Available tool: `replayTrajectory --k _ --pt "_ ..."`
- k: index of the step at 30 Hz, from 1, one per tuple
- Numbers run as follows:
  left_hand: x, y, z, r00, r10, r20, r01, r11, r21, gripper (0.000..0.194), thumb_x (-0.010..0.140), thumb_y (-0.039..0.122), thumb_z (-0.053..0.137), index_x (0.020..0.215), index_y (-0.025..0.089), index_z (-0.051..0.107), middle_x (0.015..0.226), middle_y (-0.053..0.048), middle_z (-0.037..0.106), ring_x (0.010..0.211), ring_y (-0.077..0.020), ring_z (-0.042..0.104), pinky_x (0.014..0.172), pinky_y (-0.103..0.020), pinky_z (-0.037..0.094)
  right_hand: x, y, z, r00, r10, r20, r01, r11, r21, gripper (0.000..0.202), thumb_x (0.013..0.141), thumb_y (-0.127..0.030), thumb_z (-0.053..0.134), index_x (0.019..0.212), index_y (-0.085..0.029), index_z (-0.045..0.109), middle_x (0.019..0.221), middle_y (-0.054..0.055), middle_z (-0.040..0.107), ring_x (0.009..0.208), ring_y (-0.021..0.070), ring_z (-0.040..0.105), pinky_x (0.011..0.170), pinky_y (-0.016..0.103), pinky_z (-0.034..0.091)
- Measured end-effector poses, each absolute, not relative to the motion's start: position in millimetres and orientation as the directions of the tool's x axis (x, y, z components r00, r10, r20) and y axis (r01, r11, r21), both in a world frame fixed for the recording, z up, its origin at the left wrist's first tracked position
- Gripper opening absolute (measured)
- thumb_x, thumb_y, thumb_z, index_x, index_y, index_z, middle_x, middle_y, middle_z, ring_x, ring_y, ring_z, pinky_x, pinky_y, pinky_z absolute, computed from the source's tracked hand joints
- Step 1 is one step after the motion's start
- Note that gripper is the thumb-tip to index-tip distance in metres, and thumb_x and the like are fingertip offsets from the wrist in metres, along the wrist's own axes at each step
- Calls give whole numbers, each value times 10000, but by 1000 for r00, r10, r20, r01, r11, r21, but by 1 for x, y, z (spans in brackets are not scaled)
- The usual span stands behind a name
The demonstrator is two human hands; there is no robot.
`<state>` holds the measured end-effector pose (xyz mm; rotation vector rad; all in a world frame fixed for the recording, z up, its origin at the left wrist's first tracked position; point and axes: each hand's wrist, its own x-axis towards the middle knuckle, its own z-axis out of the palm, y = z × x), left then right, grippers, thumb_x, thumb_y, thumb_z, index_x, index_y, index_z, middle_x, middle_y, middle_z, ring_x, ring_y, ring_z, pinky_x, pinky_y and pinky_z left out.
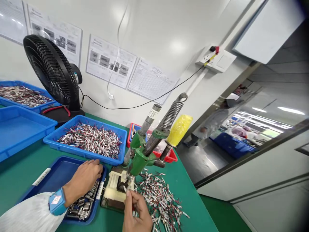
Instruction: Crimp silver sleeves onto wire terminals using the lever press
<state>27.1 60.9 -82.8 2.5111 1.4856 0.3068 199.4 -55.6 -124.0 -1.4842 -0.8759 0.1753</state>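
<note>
My right hand (138, 214) pinches a small silver part between thumb and forefinger, at the cream-coloured fixture (113, 186) under a press. The green hand press (141, 161) stands upright beside it, with a coil spring (172, 114) on top and a yellow-wrapped handle (180, 130). My left hand (84, 178) is over the dark blue tray (56, 174), fingers curled together near its far right rim; its fingertips are hidden. Bare metal cylinders (83, 207) lie in that tray below the hand. Right of the fixture spreads a pile of silver parts with thin wires (160, 199).
A blue bin (54, 141) of wired parts stands behind the dark tray. More blue bins (21, 129) and a black fan (51, 71) are at the left. Behind the press sits a red bin (171, 157). A person (212, 120) is beyond the opening at right.
</note>
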Motion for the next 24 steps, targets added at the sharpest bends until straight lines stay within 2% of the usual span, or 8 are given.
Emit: replayTrajectory --k 2,5,8,12,18,21,24 --pt "26 63 -86 482 873 78 811 -478 336 225 945 135 485 908 175 703 1002 -136 720 958 -336 694 857 -447 508 195 -50 -125 645 671 365 373 140 -917 456 912 -590 622 743 -173 697 595 8 581 526 128 511 531 220 411" --pt "23 66 -86 505 847 167 692 -513 508 191 960 161 473 924 183 659 973 -100 722 933 -282 682 839 -385 508 197 -42 -131 612 732 299 318 119 -941 482 920 -605 597 711 -174 642 560 -8 536 521 124 482 514 210 375" --pt "23 68 -80 481 829 285 496 -525 692 195 1002 287 477 1011 198 651 1019 -77 733 938 -238 682 841 -333 519 205 -38 -141 587 769 254 282 100 -954 482 924 -605 595 708 -175 602 540 -21 506 514 120 460 499 202 342" --pt "29 62 -69 421 846 327 290 -467 835 294 985 457 551 1070 216 697 1088 -75 750 1012 -234 699 884 -309 548 213 -33 -147 529 819 221 287 73 -955 499 928 -614 581 675 -185 551 536 -29 494 502 118 462 492 199 329" --pt "55 44 -62 368 884 287 109 -348 931 287 935 460 626 1025 194 682 961 -66 756 930 -226 736 823 -303 597 212 -33 -138 532 789 308 391 95 -916 470 955 -559 559 670 -186 575 545 -22 531 491 117 483 492 201 338" --pt "71 40 -61 369 881 297 115 -361 926 295 925 448 623 1040 182 682 1014 -90 759 999 -241 730 902 -339 592 211 -35 -135 535 781 321 409 93 -908 469 951 -563 553 669 -189 576 526 -32 501 475 114 457 477 202 317" --pt "84 39 -61 394 873 288 135 -365 921 349 919 434 617 1143 169 659 1103 -117 750 1070 -255 712 958 -367 581 211 -35 -133 525 800 291 386 81 -919 462 955 -565 530 686 -192 578 545 -25 519 490 117 463 490 205 318"
